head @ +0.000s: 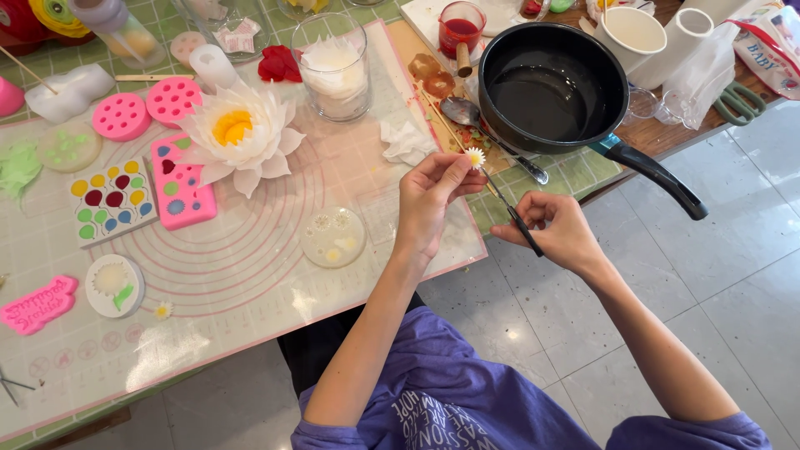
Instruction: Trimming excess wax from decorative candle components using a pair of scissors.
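Pinching tiny daisy [475, 157] at left hand [429, 200] fingertips; right hand [554, 227] clamped on thin tool [510, 208] just beside.

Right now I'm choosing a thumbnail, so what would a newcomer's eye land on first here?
Probably the big white flower with its yellow centre, on the mat left of middle. Next, the tiny daisy pinched in the left hand while the right hand holds a thin tool to it. The black pan sits upper right.
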